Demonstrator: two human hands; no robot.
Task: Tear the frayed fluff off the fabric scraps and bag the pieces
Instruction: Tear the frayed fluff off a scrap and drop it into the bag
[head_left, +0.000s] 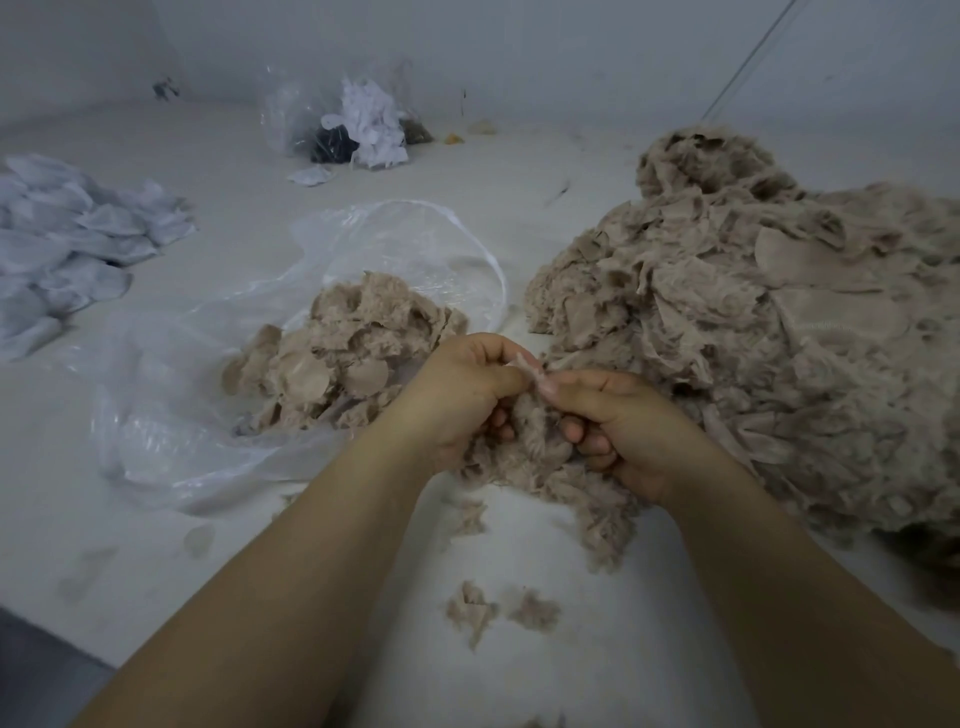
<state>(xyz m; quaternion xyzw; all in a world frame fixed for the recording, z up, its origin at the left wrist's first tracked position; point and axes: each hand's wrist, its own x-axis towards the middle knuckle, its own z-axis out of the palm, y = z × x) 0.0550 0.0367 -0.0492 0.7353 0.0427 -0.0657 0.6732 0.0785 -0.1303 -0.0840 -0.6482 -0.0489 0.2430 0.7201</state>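
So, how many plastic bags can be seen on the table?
2. One open bag lies left of the hands, holding tan scraps. Another bag stands at the back, with white and dark pieces. More may be hidden under the piles.

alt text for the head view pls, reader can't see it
Both hands, left hand and right hand, pinch a beige fluffy fabric scrap between them over a white table. A clear plastic bag holding beige pieces lies to the left, and a large pile of beige scraps sits to the right. White scraps are heaped at far left.
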